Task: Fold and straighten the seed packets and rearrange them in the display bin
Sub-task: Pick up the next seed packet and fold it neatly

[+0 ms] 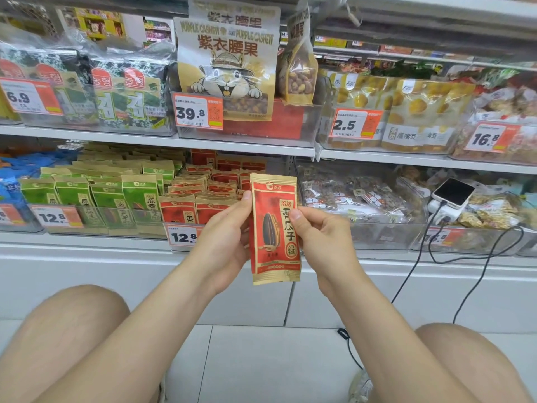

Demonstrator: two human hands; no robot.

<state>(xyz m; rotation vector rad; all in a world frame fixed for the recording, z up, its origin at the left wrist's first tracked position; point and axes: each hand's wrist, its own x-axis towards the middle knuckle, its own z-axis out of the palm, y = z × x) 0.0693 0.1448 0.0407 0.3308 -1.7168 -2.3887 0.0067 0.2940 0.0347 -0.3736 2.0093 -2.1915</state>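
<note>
Pinching a red seed packet [274,228] upright, the left hand [225,242] is gripping its left edge while the right hand [321,237] is clamping its right edge; the display bin [186,228] of red packets is sitting just behind the left hand.

You face two white shelves. Upper shelf [162,141]: clear bins with seaweed packs [122,97], a purple cashew bag [229,68] and yellow chickpea pouches [418,117]. Lower shelf [87,242]: a clear display bin [110,225] of upright green seed packets [139,199]; just beside it, to your right, a bin of red seed packets [200,196], rows leaning unevenly. Further right, bins of mixed nut bags [357,193], with a phone [453,193] on a white charger on top, cables hanging to the tiled floor [261,359].
</note>
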